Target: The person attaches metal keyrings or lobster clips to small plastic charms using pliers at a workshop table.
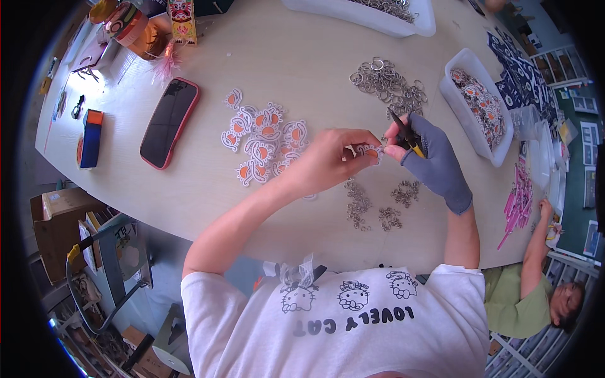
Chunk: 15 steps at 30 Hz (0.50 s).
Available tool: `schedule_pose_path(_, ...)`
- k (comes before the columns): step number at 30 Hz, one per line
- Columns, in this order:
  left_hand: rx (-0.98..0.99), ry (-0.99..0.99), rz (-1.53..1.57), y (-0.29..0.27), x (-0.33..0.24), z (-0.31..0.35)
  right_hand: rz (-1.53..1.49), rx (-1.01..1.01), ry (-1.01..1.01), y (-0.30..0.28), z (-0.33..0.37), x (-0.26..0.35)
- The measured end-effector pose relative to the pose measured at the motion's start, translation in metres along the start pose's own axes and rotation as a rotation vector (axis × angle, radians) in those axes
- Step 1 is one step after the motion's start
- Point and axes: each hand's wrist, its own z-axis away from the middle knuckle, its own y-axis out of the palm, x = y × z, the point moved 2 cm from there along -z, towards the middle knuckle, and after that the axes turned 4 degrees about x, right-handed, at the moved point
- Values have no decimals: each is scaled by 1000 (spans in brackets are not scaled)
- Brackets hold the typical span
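Observation:
My bare left hand (334, 157) pinches a flat white-edged charm with an orange centre (370, 152) between thumb and fingers. Close beside it, my right hand (438, 160), in a grey glove that leaves the fingertips bare, is closed around small pliers (408, 133) with dark jaws and a yellow handle part. The right thumb and fingertip meet near the charm's edge; any tiny ring between them is too small to make out. Left of my left hand lies a loose pile of similar charms (261, 151). Small metal links (358, 205) are heaped just below my hands.
Key rings (394, 85) lie heaped beyond my hands. A white tray (446, 94) of finished-looking charms stands right, another white tray (353, 19) with rings at the back. A red-cased phone (169, 123) lies left. Pink strips (520, 198) and a person in green (520, 299) are right.

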Motion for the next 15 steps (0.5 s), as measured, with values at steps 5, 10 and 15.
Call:
schedule_pose_path(5, -4, 34, 1, 0, 1, 1, 11, 31, 23, -1, -1, 0)
schedule_pose_path(10, -19, 80, -222, -1, -4, 3, 47, 62, 39, 0, -2, 0)
schedule_pose_path(15, 20, 123, -231, 0, -5, 1, 10, 41, 51, -1, 2, -3)
